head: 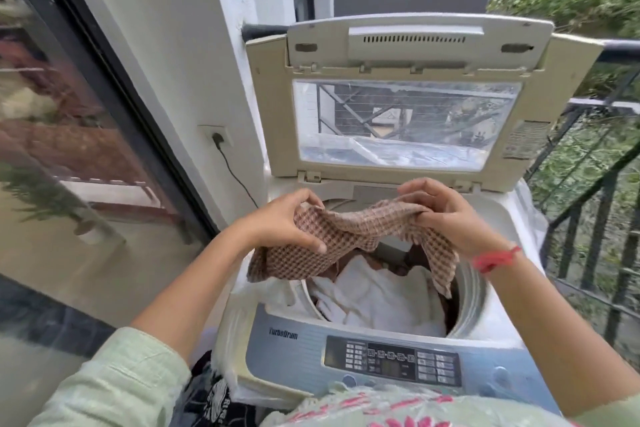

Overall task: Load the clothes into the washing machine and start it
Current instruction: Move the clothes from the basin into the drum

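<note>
Holds brown-and-white checked cloth (349, 232) right over the open mouth of the washing machine (284, 354), stretched between both hands. Grips the left end with left hand (284, 222): fingers curled over the top edge, thumb pressed on the front face. Bunches the right end in right hand (443, 210), fingers curled round the fabric. Sags in the middle, drapes one corner over the left rim, hangs the right tail down inside the drum (469, 298) along its right wall. Not yet let go.

Below: has white laundry (377, 298) piled in the drum, some darker brown fabric showing behind it. Stands open, lid (273, 104) tilted up at the back, clear window (408, 114) set in it. Carries control panel (393, 360) on the near edge: dark, rows of small buttons, "TurboDrum" lettering to its left, display too blurred to read. Wears clear plastic sheeting (228, 322) down the left side.

Around: red thread (493, 258) on the right wrist, pale green sleeve (114, 381) on the left arm. Dark printed garment (211, 392) low at bottom left, just beside the machine. Wall socket (217, 137) with black plug and cable left of the lid. Glass door (69, 149) far left, black railing (588, 201) and greenery on the right.
</note>
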`<state>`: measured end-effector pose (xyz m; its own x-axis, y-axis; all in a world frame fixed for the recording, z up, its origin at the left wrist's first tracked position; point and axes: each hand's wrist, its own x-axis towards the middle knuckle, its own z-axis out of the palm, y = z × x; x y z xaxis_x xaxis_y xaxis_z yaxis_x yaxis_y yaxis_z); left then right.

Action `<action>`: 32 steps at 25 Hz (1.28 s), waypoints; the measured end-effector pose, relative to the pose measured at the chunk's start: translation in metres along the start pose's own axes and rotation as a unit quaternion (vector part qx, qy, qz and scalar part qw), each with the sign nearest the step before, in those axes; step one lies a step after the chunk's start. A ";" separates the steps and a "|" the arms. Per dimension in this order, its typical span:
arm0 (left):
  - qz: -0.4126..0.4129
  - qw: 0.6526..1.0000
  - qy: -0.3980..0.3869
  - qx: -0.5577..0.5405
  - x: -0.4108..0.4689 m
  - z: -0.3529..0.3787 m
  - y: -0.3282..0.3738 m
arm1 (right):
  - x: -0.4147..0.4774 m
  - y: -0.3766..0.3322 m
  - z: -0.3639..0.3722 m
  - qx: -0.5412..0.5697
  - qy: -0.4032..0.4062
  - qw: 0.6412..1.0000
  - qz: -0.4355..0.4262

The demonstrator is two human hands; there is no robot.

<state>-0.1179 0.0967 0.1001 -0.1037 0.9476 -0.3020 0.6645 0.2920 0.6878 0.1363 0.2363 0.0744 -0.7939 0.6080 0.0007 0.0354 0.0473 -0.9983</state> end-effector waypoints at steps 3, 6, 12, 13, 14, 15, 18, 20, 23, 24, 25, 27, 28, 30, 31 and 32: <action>0.075 0.996 0.040 -0.023 0.014 0.008 0.003 | -0.019 0.004 -0.016 0.111 -0.129 0.979 0.113; 0.147 0.980 0.116 0.068 0.023 0.023 0.011 | -0.024 0.024 0.001 -0.056 -0.254 0.946 0.193; 0.021 0.996 -0.071 0.053 0.021 0.016 0.012 | -0.010 0.035 -0.001 -0.050 -0.133 0.986 0.093; -0.026 0.991 -0.129 0.037 0.020 0.015 0.011 | -0.011 0.033 -0.005 -0.033 -0.105 0.991 0.074; -0.056 0.982 -0.177 0.043 0.020 0.017 0.008 | -0.011 0.033 -0.007 -0.041 -0.100 0.992 0.067; -0.078 0.971 -0.209 0.081 0.022 0.021 0.006 | -0.013 0.034 -0.006 -0.097 -0.109 0.987 0.067; -0.106 0.957 -0.123 0.240 0.038 0.037 -0.010 | -0.014 0.054 -0.011 -0.406 -0.116 0.903 0.075; -0.082 0.981 -0.012 0.175 0.056 0.044 -0.022 | -0.010 0.067 -0.020 -0.509 -0.039 0.854 0.097; 0.020 0.983 0.124 0.133 0.086 0.054 -0.032 | 0.005 0.070 -0.038 -0.523 0.119 0.841 0.068; 0.058 0.976 0.147 0.149 0.096 0.058 -0.033 | 0.009 0.068 -0.043 -0.527 0.171 0.831 0.045; 0.100 0.967 0.155 0.173 0.105 0.063 -0.034 | 0.013 0.068 -0.047 -0.526 0.209 0.824 0.018; 0.138 0.953 0.100 0.249 0.120 0.084 -0.046 | 0.011 0.071 -0.048 -0.537 0.199 0.820 -0.010; 0.116 0.947 0.031 0.297 0.124 0.098 -0.056 | 0.008 0.078 -0.047 -0.560 0.124 0.819 0.026; 0.036 0.910 -0.167 0.379 0.121 0.127 -0.075 | -0.004 0.101 -0.040 -0.586 -0.124 0.775 0.200; -0.005 0.887 -0.249 0.388 0.116 0.139 -0.081 | -0.011 0.111 -0.033 -0.558 -0.217 0.750 0.281; -0.040 0.880 -0.292 0.373 0.110 0.147 -0.085 | -0.017 0.119 -0.027 -0.524 -0.264 0.740 0.330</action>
<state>-0.0774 0.1571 -0.0888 0.0810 0.6370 -0.7666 0.9957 -0.0173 0.0909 0.1699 0.2531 -0.0427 -0.5107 0.3909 -0.7658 0.7520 0.6348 -0.1775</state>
